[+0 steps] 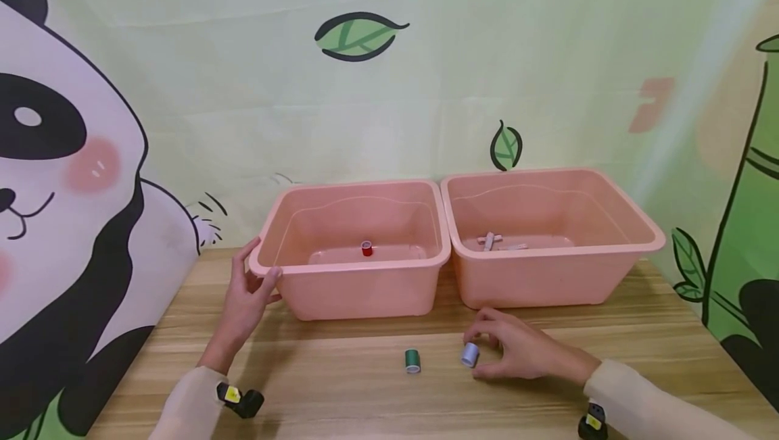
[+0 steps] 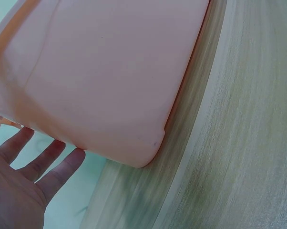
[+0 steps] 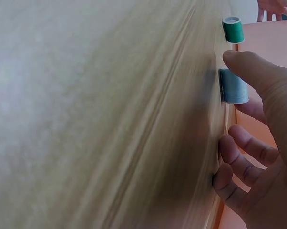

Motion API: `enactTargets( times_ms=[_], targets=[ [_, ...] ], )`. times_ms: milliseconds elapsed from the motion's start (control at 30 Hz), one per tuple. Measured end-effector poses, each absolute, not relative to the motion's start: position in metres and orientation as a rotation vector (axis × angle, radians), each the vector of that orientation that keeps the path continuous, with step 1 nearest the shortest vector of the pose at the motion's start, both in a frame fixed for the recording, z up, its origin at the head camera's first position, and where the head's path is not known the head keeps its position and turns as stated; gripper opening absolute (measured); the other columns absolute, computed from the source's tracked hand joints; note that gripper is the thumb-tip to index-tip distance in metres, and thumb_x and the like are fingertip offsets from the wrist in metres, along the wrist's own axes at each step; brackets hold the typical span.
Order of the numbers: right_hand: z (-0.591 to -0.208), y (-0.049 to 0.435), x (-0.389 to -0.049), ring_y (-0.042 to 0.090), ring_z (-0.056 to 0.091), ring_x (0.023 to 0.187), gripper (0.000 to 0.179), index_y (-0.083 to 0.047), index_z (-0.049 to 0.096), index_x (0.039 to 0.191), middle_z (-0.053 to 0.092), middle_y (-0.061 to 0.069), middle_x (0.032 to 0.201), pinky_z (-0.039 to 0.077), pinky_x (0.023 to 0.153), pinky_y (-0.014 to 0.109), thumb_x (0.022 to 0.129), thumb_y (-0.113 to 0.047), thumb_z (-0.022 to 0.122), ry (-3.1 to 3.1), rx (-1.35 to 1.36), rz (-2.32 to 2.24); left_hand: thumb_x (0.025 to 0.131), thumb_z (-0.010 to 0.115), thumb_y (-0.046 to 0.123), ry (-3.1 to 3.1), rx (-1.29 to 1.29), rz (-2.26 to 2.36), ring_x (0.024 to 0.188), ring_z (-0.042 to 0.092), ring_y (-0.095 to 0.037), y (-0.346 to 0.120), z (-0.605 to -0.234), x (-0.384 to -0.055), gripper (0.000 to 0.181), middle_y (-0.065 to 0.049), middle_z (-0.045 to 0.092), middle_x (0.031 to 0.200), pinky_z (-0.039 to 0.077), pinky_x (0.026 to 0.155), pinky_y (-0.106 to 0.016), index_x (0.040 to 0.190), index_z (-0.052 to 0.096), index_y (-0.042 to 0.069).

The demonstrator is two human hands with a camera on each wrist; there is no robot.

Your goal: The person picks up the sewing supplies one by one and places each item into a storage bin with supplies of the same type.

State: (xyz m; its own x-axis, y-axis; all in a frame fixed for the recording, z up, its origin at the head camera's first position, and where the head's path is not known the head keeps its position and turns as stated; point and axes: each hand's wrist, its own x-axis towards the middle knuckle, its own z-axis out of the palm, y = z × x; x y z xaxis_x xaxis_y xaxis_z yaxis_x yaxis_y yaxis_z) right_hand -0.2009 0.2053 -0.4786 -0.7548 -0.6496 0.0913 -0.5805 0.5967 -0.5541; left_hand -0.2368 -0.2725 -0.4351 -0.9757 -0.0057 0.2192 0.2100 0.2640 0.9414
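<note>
My left hand holds the front left corner of the left pink bin, thumb at the front rim. In the left wrist view its fingers reach the bin's wall. My right hand is low over the table, thumb and index finger spread on either side of a light blue thread spool. The right wrist view shows the thumb beside this blue spool. A green thread spool stands to its left. Inside the left bin is a red spool.
A second pink bin stands right beside the first, with several small pale pieces inside. Both bins are at the back of the wooden table, before a printed cloth with a panda and leaves.
</note>
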Motion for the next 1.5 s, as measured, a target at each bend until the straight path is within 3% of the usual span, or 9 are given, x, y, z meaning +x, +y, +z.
enactTargets(
  times_ms=[800,1167,1500],
  targets=[
    [-0.4817,0.2048,-0.2013,0.008,0.053,0.082,0.031,-0.028,0.071,0.108,0.056,-0.009,0.106,0.047,0.066,0.020,0.083,-0.037,0.087,2.726,-1.075,-0.868,0.106,0.059,0.030,-2.334,-0.210,-1.790,0.137,0.047,-0.042,-0.2731,-0.4355,-0.2376,0.072,-0.013,0.028,0.165,0.061,0.086,-0.043,0.162,0.014,0.034],
    [-0.4816,0.2051,-0.2012,0.008,0.054,0.082,0.031,-0.027,0.071,0.109,0.056,-0.008,0.106,0.047,0.065,0.020,0.084,-0.037,0.086,2.728,-1.074,-0.876,0.105,0.060,0.031,-2.341,-0.199,-1.787,0.137,0.048,-0.041,-0.2728,-0.4356,-0.2373,0.073,-0.013,0.028,0.166,0.060,0.087,-0.046,0.162,0.014,0.035],
    [-0.4810,0.2085,-0.2030,0.014,0.058,0.088,0.035,-0.023,0.071,0.113,0.059,-0.005,0.108,0.055,0.073,0.026,0.083,-0.028,0.088,2.713,-1.103,-1.026,0.105,0.059,0.032,-2.347,-0.202,-1.786,0.138,0.047,-0.042,-0.2727,-0.4359,-0.2378,0.073,-0.013,0.027,0.166,0.060,0.087,-0.047,0.161,0.013,0.035]
  ],
)
